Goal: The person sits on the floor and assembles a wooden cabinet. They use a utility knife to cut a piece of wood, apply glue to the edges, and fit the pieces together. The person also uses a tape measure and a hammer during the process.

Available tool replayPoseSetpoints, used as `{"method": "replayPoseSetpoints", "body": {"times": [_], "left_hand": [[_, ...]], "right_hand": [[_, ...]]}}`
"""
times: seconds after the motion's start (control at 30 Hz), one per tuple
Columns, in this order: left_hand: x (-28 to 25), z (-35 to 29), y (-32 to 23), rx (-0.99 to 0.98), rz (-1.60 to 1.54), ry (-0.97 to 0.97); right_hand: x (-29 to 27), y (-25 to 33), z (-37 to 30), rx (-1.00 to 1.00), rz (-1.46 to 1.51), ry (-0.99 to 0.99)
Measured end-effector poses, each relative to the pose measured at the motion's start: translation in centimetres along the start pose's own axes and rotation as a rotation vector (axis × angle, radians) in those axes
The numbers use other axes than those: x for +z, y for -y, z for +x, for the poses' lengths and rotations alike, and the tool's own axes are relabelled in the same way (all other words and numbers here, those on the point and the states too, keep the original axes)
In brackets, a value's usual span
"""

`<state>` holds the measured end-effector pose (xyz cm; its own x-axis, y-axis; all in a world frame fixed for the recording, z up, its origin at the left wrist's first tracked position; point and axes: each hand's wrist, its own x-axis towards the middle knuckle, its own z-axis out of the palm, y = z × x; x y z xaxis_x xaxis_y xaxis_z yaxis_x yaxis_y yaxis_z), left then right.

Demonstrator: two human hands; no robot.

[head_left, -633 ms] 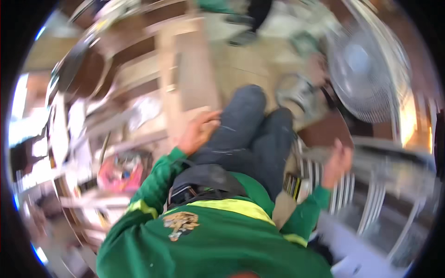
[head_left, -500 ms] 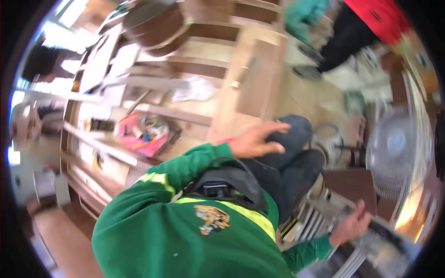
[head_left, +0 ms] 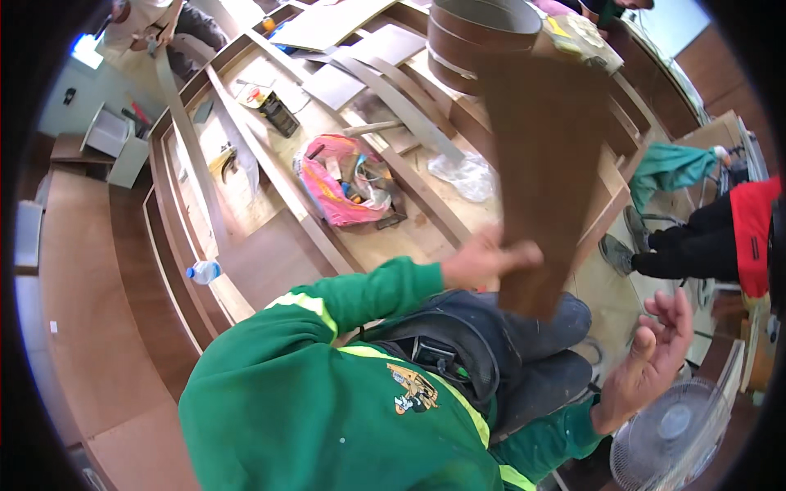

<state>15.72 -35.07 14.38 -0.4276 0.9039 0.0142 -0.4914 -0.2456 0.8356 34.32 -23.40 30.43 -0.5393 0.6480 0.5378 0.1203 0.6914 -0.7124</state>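
A long dark-brown wooden board (head_left: 544, 155) stands tilted in front of me, blurred, its lower end by my knees. My left hand (head_left: 487, 262) is at the board's left edge near that end, thumb and fingers stretched apart. The fingers overlap the board; whether they touch it I cannot tell. On the right my right hand (head_left: 643, 364) is raised above the fan (head_left: 673, 421), open and holding nothing, palm turned inward.
A large wooden frame (head_left: 327, 254) with crosspieces lies ahead, holding a pink bag of tools (head_left: 340, 184), a dark can (head_left: 278, 114) and clear plastic (head_left: 463, 176). A brown drum (head_left: 483, 37) stands beyond. A bottle (head_left: 203, 272) lies left. Other people are at far left and right.
The view has swung right. The brown board now stands up ahead of my left hand, where a pale panel lay before. My right hand has risen from the lower right.
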Motion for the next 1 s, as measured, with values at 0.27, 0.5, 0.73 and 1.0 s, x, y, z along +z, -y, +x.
{"method": "replayPoseSetpoints", "body": {"times": [0.27, 0.5, 0.73, 1.0], "left_hand": [[-26.7, -3.2, -7.5, 0.175, 0.75, -1.23], [-49.6, -4.0, -16.4, 0.085, 1.378, -1.555], [-34.8, 4.3, -5.3, 0.303, 2.163, -0.205], [-15.3, 23.4, 15.3, 0.021, 1.182, -0.409]], "right_hand": [[-4.8, -17.2, -9.2, 0.544, -0.455, 0.218], [-6.6, -24.1, -15.2, 0.617, -0.641, 0.225], [-5.2, -21.7, -15.1, 0.719, -1.147, 0.24], [-4.5, -22.1, -14.9, 0.798, -1.293, 0.268]]}}
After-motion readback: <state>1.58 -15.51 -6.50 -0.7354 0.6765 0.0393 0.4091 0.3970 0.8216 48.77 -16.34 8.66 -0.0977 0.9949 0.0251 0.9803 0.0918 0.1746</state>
